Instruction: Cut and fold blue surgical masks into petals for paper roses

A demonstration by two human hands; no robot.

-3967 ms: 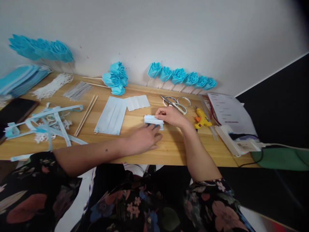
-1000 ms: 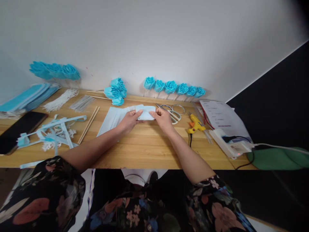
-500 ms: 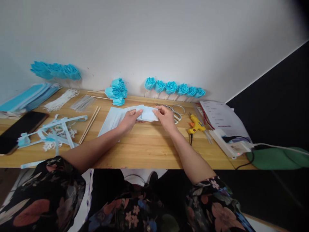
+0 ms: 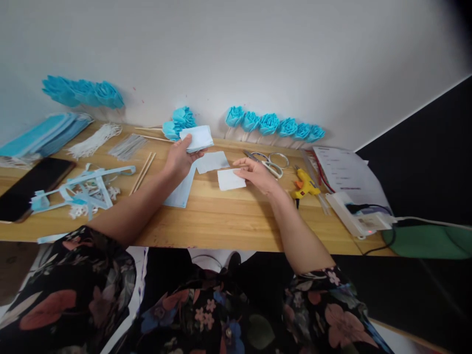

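Note:
Between the thumb and fingers of my left hand (image 4: 181,156) is a small stack of pale fabric pieces (image 4: 197,138), raised in front of the blue flower bunch (image 4: 183,118). My right hand (image 4: 257,175) pinches one white fabric piece (image 4: 231,180) by its right edge, low over the wooden table. Behind it another pale piece (image 4: 213,162) lies partly over larger light-blue sheets (image 4: 180,191), which my left hand and forearm partly cover. Scissors (image 4: 271,167) rest just beyond my right hand.
Several blue flowers on sticks (image 4: 268,124) lean at the wall. On the right are a yellow glue gun (image 4: 306,184), printed paper (image 4: 350,172) and a power strip (image 4: 344,214). On the left lie blue strips (image 4: 98,189), wooden sticks (image 4: 143,173), a phone (image 4: 37,187) and flat masks (image 4: 47,135).
My hands have drawn apart. The left has moved up and left with the stack, while the right holds a single piece. A separate pale piece now shows on the table between them.

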